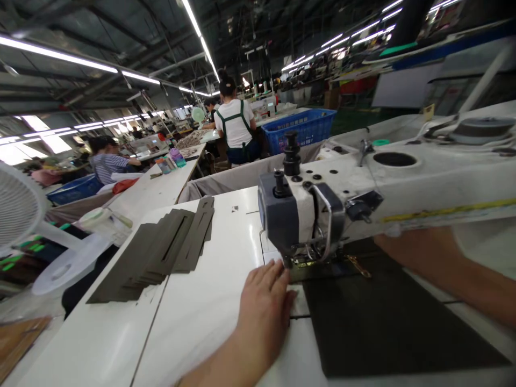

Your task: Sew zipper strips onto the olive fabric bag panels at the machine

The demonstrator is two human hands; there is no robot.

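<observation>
A white and grey sewing machine (pixel 282 215) stands over the white table, its needle area above a dark fabric panel (pixel 395 317). My left hand (pixel 266 306) lies left of the needle area, fingertips near the panel's upper left edge, fingers extended and close together, with no object visible in it. Behind and under the machine arm reaches my right hand (pixel 397 242); its fingers are hidden by the machine, near the panel's far edge. A small gold metal piece (pixel 358 265) rests on the panel beside the presser foot.
Overlapping dark cut pieces (pixel 161 247) lie on the white table (pixel 197 301) at left. A white fan (pixel 60 263) stands beyond the left edge. Further back are a blue basket (pixel 298 129) and a person in a white shirt (pixel 236 123), seen from behind.
</observation>
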